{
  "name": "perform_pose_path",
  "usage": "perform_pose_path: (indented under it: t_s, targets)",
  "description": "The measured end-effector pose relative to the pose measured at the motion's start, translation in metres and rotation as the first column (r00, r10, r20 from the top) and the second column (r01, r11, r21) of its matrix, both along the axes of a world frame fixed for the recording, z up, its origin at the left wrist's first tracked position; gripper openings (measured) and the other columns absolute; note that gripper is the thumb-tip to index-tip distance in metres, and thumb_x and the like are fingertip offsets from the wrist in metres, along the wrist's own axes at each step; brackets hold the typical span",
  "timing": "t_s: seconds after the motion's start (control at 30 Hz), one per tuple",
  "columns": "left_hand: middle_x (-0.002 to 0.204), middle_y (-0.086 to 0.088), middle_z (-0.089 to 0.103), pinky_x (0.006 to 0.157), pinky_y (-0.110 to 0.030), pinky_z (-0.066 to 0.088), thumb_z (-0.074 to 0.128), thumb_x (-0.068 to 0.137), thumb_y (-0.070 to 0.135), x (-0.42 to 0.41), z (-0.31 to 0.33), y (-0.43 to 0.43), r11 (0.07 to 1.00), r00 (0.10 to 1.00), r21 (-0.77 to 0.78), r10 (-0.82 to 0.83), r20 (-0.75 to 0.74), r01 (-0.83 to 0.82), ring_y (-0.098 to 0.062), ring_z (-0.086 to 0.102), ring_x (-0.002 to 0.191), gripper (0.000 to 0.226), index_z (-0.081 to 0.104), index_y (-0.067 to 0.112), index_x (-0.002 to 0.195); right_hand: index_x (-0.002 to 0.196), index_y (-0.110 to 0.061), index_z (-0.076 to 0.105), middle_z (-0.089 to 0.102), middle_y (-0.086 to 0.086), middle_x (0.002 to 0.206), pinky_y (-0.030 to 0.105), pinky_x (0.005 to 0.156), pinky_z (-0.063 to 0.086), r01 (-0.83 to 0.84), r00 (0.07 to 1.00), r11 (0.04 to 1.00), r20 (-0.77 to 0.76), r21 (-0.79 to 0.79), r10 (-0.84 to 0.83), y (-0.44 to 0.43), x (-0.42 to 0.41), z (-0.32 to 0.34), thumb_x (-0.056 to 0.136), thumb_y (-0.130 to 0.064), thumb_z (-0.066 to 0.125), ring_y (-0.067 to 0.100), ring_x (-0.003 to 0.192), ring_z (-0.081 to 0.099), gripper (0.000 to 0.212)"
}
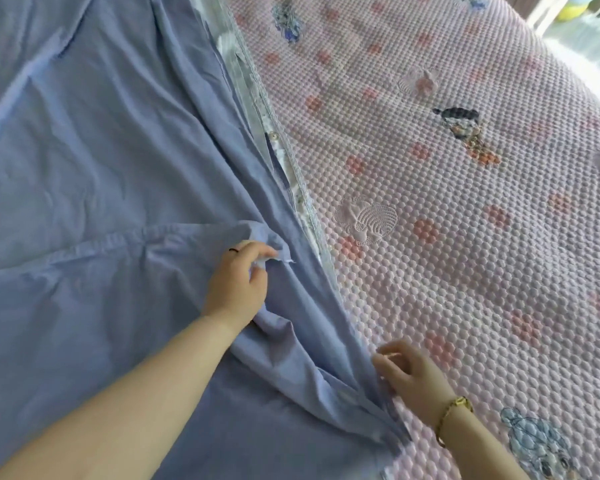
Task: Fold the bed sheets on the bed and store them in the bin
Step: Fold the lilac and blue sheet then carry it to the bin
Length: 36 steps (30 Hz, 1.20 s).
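From nine o'clock to the middle of the view, one blue sheet [101, 150] lies spread and creased on the pink quilted bed cover [465, 237], which fills the side from twelve round to four o'clock. Along the sheet's long edge, running from twelve down to six, a strip of grey patterned fabric [243, 64] peeks out beneath it. Whether that is the sheet's own underside or a second sheet I cannot tell.

The left hand [236, 282], near the centre, has its grip clenched on a bunched fold of the blue sheet, thumb and fingers pinching the cloth, with a dark ring [234, 250] on one finger. The right hand [413, 372], at about five o'clock, has its fingers curled right at the sheet's hem. They touch the fabric, but whether that grip actually has the edge is too blurred to say. A gold bracelet [454, 410] sits on that wrist.

My judgement is that this is an early step of the folding: gathering one long edge so it can be carried over. The next move calls for a firm hold at both points and an even lift, so the edge travels straight toward nine o'clock and lands square.

Counted: one blue sheet, one patterned strip, two hands. No bin is in view.
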<state>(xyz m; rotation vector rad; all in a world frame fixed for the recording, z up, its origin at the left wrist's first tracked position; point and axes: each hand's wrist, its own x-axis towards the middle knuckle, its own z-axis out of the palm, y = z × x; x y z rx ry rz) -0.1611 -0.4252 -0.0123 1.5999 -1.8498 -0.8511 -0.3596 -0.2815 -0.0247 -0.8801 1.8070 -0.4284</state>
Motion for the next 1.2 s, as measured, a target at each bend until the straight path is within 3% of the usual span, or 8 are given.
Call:
perform_pose_path:
  t_s: [0.13,0.47,0.63,0.8,0.9,1.0,1.1,1.2]
  targets:
    - [0.11,-0.018,0.062,0.083,-0.006,0.029,0.031,0.073,-0.001,-0.011,0.008,-0.034,0.99,0.993,-0.102,0.105,0.046,-0.099,-0.029,0.054,0.104,0.043,0.064,-0.003,0.101,0.095,-0.018,0.049,0.063,-0.001,0.08,0.027,0.07,0.05,0.035,0.997,0.998,0.076,-0.046,-0.032,-0.076,0.005,0.001,0.093,-0.021,0.051,0.012,0.066,0.059,0.004]
    - [0.123,-0.001,0.057,0.097,-0.027,0.031,0.064,0.083,0.038,0.008,-0.006,-0.078,0.895,0.829,0.444,-0.278,0.485,0.04,-0.024,0.041,0.123,0.051,0.045,0.028,0.13,0.1,-0.015,0.042,0.054,-0.005,0.088,0.021,0.068,0.046,0.05,0.955,0.999,0.295,-0.016,-0.043,-0.171,0.05,-0.017,0.085,-0.021,0.063,0.011,0.077,0.055,0.027]
    - [0.067,0.004,0.049,0.057,-0.025,0.032,0.067,0.082,0.028,0.033,0.001,-0.088,0.885,0.912,0.46,-0.24,0.332,0.065,-0.022,0.048,0.076,0.026,0.047,0.026,0.067,0.126,-0.024,0.034,0.056,-0.007,0.112,0.009,0.062,0.048,0.147,0.908,0.989,0.397,-0.006,-0.132,-0.161,0.042,-0.025,0.087,-0.015,0.061,0.003,0.077,0.053,0.047]
    - [0.07,0.002,0.048,0.056,-0.023,0.028,0.06,0.087,0.014,0.04,0.024,-0.096,0.976,0.976,0.016,0.215,0.032,-0.216,-0.019,0.044,0.07,0.012,0.048,0.013,0.087,0.132,-0.016,0.032,0.048,-0.012,0.094,0.006,0.05,0.046,0.127,0.93,0.992,0.348,-0.006,-0.117,-0.163,0.045,-0.027,0.089,-0.013,0.058,-0.003,0.069,0.047,0.051]
    - [0.092,-0.002,0.057,0.062,-0.013,0.033,0.061,0.085,0.006,0.046,0.015,-0.091,0.976,0.982,0.109,0.189,-0.007,-0.187,-0.016,0.05,0.082,0.015,0.058,0.007,0.099,0.134,-0.016,0.032,0.051,-0.006,0.104,0.012,0.066,0.048,0.161,0.943,0.987,0.3,-0.027,-0.145,-0.16,0.053,-0.027,0.088,-0.01,0.059,0.01,0.084,0.056,0.054]
    - [0.079,0.002,0.059,0.058,-0.01,0.037,0.061,0.083,-0.001,0.059,0.001,-0.086,0.957,0.977,0.22,0.205,-0.058,-0.187,-0.008,0.053,0.073,0.015,0.057,0.013,0.081,0.14,-0.017,0.03,0.045,0.002,0.128,0.03,0.104,0.027,0.076,0.981,0.969,-0.156,-0.235,-0.115,-0.16,0.066,-0.025,0.087,-0.015,0.057,0.023,0.125,0.039,0.06]
    - [0.068,0.004,0.054,0.051,-0.004,0.036,0.06,0.084,-0.001,0.069,-0.003,-0.082,0.923,0.949,0.32,0.274,-0.158,-0.213,0.007,0.049,0.052,0.026,0.053,0.02,0.071,0.107,-0.008,0.064,0.058,0.016,0.113,0.027,0.093,0.028,-0.1,0.867,0.759,-0.432,-0.643,-0.251,-0.168,0.084,-0.011,0.079,-0.025,0.052,0.023,0.107,0.044,0.034]
    - [0.069,0.004,0.056,0.061,-0.012,0.039,0.058,0.086,0.001,0.075,-0.003,-0.08,0.884,0.898,0.413,0.349,-0.268,-0.22,-0.001,0.05,0.061,0.024,0.055,0.02,0.074,0.106,-0.009,0.061,0.057,0.007,0.112,0.021,0.085,0.036,-0.233,0.953,0.85,-0.286,-0.473,0.102,-0.179,0.1,-0.001,0.089,-0.025,0.051,0.02,0.098,0.052,0.025]
